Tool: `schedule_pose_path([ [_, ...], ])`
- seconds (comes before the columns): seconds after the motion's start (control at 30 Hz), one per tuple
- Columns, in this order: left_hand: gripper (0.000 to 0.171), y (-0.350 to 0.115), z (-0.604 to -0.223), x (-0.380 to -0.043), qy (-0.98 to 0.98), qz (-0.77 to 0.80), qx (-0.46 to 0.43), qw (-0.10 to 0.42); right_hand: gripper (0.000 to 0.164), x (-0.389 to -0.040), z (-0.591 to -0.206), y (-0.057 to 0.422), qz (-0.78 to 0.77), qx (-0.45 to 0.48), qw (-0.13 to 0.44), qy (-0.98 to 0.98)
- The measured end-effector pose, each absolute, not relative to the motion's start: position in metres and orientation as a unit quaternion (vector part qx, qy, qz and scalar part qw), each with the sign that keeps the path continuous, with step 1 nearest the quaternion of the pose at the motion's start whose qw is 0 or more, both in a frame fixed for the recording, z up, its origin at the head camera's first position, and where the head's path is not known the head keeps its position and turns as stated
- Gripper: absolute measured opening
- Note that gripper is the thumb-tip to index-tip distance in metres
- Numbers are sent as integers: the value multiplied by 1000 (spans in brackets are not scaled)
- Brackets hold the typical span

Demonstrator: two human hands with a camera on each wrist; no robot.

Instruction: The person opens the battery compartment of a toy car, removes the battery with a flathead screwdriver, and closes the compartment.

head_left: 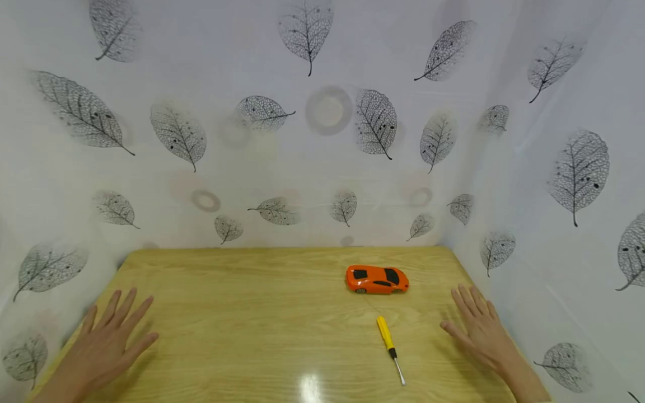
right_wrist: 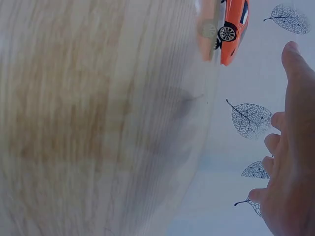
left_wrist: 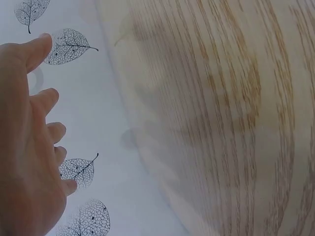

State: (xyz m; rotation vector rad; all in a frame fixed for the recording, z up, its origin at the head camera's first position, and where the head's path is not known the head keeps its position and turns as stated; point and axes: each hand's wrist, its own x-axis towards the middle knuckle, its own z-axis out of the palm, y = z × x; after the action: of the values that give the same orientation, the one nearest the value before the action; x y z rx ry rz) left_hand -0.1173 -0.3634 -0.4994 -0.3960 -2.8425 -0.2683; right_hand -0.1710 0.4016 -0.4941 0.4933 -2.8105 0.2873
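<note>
At the lower left and lower right of the frame, our left hand (head_left: 107, 342) and right hand (head_left: 481, 333) spread released fingers, so we seem poised before any grasp, and taking the orange car (head_left: 377, 280) or screwdriver (head_left: 391, 351), right of centre on the desk (head_left: 252, 313), would call for reaching inward

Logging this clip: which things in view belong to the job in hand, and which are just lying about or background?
Likely part of the job (both within the hands' area, neither held):
- orange toy car
- yellow-handled screwdriver

Just surroundings:
- wood-grain table
- leaf-print sheet behind and beside it

No other loose object shows.
</note>
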Motion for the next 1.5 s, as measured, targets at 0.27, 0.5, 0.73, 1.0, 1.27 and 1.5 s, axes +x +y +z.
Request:
schedule_pose_path([
  [0.27, 89, -358, -499, -118, -979, -90, -132, 127, 84, -171, -493, 402, 98, 174, 149, -969],
  [0.5, 89, -349, -498, -120, -978, -93, -136, 127, 84, -169, -495, 403, 102, 166, 142, -971],
  [0.73, 85, -335, -495, -126, -975, -102, -147, 135, 83, -170, -494, 401, 110, 164, 150, -969],
  [1.0, 83, -313, -485, -138, -969, -115, -164, 144, 83, -174, -497, 398, 135, 156, 129, -970],
  [1.27, 78, -280, -480, -156, -961, -132, -189, 150, 83, -183, -493, 389, 151, 154, 99, -971],
  [1.5, 79, -248, -473, -172, -962, -140, -200, 120, 85, -191, -488, 380, 152, 163, 92, -970],
])
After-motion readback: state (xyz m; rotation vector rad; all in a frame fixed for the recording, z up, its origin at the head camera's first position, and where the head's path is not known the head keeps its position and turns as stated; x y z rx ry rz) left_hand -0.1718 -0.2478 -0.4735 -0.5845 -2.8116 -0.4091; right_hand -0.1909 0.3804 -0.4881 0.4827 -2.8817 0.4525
